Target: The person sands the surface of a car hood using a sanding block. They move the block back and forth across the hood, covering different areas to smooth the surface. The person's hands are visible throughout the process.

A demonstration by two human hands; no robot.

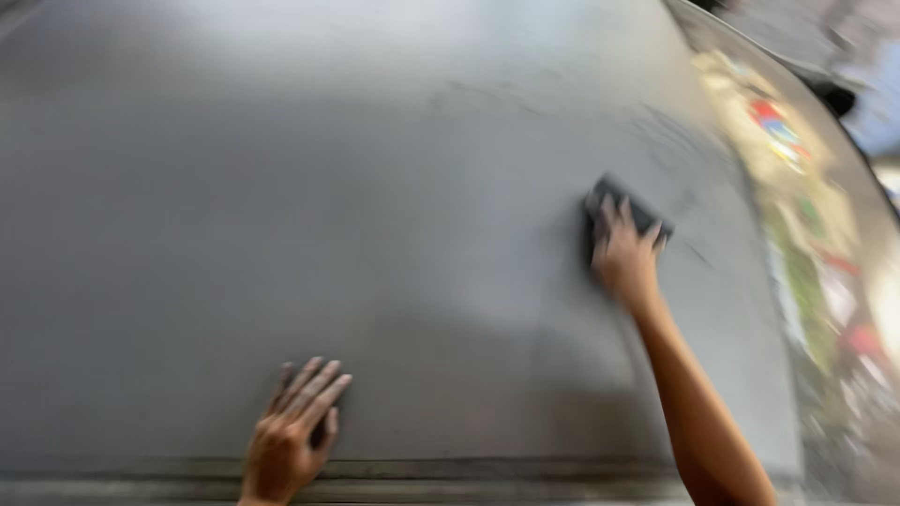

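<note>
A broad grey car panel [328, 187] fills nearly the whole view. Its surface is matt and dull, like sanded primer, and curves gently away toward the far edge. Faint darker scuffs and swirl marks show near its far right part, though motion blur softens them. Along the near edge a slightly darker band runs the full width, with a lighter seam just below it. Past the panel's right edge lies a glossy curved surface, probably the windscreen [825, 272], carrying smeared reflections of red, green and yellow.

The right hand [623, 258] is stretched far out over the right part of the panel, the bare forearm rising from the near right corner at a slant. Its fingers are spread flat on top of a small dark sanding block [621, 201], a flat, roughly rectangular pad with soft corners, which lies pressed against the panel. The hand bears down on the block with the palm rather than closing round it.

The left hand [292, 433] rests near the near edge, left of centre, well apart from the right. Its fingers are straight, held close together and point toward the far right. The palm side lies on the grey surface and the hand holds nothing.
</note>
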